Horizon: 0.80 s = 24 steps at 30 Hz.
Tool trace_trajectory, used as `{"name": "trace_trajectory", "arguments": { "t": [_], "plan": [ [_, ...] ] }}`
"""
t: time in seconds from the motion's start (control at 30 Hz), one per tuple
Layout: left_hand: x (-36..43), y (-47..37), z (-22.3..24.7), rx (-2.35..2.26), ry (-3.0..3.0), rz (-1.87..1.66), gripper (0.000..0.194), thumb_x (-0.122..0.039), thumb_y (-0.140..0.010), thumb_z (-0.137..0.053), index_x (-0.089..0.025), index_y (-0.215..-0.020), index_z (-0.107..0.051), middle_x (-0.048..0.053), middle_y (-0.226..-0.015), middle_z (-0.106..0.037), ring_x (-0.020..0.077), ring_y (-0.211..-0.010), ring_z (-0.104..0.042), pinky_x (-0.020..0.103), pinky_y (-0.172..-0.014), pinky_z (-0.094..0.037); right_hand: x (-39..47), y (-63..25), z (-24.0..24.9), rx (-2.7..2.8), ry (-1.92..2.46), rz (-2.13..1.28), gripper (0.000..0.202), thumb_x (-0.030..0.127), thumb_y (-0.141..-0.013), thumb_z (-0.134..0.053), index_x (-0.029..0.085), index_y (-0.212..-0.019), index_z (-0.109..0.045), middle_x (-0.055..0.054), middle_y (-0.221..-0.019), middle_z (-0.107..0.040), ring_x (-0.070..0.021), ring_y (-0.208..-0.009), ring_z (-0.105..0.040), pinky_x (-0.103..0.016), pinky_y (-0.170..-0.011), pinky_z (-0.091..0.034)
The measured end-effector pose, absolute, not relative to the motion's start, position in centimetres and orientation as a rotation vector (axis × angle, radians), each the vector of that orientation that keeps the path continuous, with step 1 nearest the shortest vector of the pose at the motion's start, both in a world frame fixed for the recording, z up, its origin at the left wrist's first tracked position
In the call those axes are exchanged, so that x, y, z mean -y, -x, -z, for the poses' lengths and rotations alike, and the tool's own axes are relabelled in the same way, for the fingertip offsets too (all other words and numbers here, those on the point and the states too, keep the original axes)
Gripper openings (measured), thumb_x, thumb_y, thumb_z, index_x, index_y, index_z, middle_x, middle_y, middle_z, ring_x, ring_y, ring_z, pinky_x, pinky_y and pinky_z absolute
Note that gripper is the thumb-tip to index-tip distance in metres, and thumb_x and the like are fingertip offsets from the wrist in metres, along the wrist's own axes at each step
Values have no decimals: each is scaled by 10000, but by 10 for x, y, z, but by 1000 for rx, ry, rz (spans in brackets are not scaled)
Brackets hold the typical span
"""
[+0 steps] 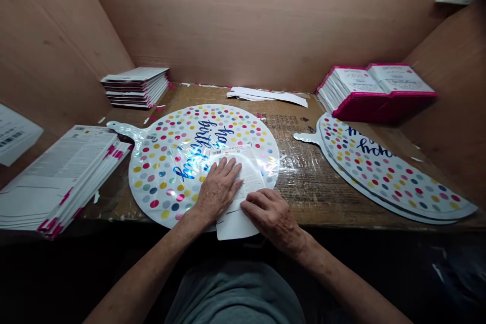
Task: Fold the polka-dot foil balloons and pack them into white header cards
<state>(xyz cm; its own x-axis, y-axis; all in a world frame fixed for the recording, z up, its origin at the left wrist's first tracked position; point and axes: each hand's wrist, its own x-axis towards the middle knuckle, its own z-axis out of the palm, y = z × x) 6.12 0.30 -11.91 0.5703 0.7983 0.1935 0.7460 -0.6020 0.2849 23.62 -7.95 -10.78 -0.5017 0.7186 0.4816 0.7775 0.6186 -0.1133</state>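
A round white foil balloon (152, 182) with coloured dots and blue lettering lies flat on the cardboard-covered table, its tail pointing left. On its lower right part rests a white printed sheet (248, 174). My left hand (220, 187) lies on the sheet's left side, palm down, fingers stretched out. My right hand (271, 215) is at the sheet's right edge near the table front, its fingers curled and the thumb side touching the paper; the fingertips are partly hidden.
Printed sheets (56, 162) are stacked at the left, with folded cards (132, 86) behind. White strips (266, 95) lie at the back. Pink-edged packs (379, 86) stand back right, above folded dotted balloons (391, 177). Wooden walls (246, 20) enclose the table (304, 182).
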Motion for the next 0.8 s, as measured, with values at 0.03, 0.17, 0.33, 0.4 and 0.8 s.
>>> {"name": "trace_trajectory", "arguments": {
  "t": [0.03, 0.17, 0.33, 0.4, 0.8],
  "plan": [
    [-2, -61, 118, -1313, -2632, -442, 463, -328, -998, -393, -138, -1403, -510, 138, -1500, -475, 338, -1428, -356, 555, -1152, -305, 79, -238, 109, 2389, 1158, 169, 222, 211, -1005, -474, 177, -933, -681, -55, -915, -686, -200, -837, -559, -335, -781, -438],
    [0, -61, 117, -1339, -2645, -392, 481, -337, -999, -387, -125, -1417, -495, 136, -1513, -459, 354, -1424, -358, 556, -1150, -311, 78, -239, 111, 2476, 1087, 196, 192, 189, -998, -486, 154, -954, -669, -65, -919, -671, -200, -834, -541, -335, -779, -422],
    [-2, -63, 119, -1346, -2656, -379, 497, -336, -995, -390, -107, -1427, -476, 160, -1513, -451, 346, -1430, -355, 547, -1146, -322, 61, -224, 113, 2584, 1125, 252, 205, 283, -987, -538, 156, -860, -637, -66, -839, -642, -213, -816, -542, -351, -768, -426],
    [-4, -62, 119, -1329, -2656, -354, 508, -333, -994, -387, -82, -1428, -465, 179, -1514, -443, 335, -1435, -351, 526, -1148, -328, 55, -219, 110, 2651, 1142, 290, 208, 313, -980, -554, 138, -900, -634, -91, -873, -651, -224, -850, -555, -354, -770, -432],
    [-15, -72, 122, -1122, -2683, -543, 452, -334, -974, -483, -93, -1355, -514, 209, -1486, -461, 338, -1420, -376, 558, -1149, -331, 124, -281, 108, 2346, 1086, 196, 264, 367, -981, -546, 138, -958, -675, -120, -952, -703, -218, -912, -644, -356, -812, -497]
  ]
}}
